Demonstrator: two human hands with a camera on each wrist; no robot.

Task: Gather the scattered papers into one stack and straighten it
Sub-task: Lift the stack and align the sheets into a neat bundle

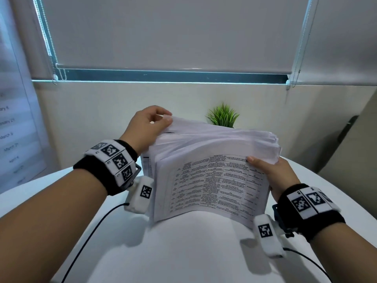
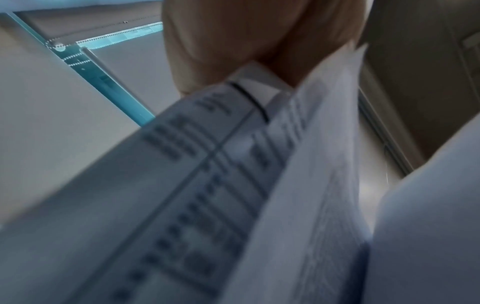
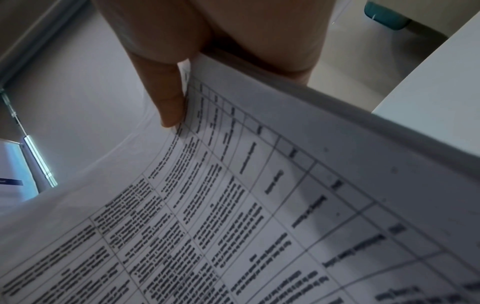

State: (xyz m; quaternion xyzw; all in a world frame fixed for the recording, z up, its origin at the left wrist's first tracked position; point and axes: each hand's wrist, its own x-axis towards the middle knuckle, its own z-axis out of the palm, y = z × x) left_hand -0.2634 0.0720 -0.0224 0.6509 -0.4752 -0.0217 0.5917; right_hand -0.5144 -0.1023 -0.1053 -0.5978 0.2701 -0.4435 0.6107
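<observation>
We see a thick stack of white printed paper sheets [image 1: 210,176] held on edge above the round white surface [image 1: 183,252], its lower edge just over it or touching, we cannot tell which. The left hand [image 1: 145,127] pinches the stack's upper left corner between thumb and fingers. The right hand [image 1: 275,176] grips the right edge, thumb pressed on the near sheet's printed table. The top edges fan unevenly. A small green potted plant [image 1: 223,115] stands behind.
</observation>
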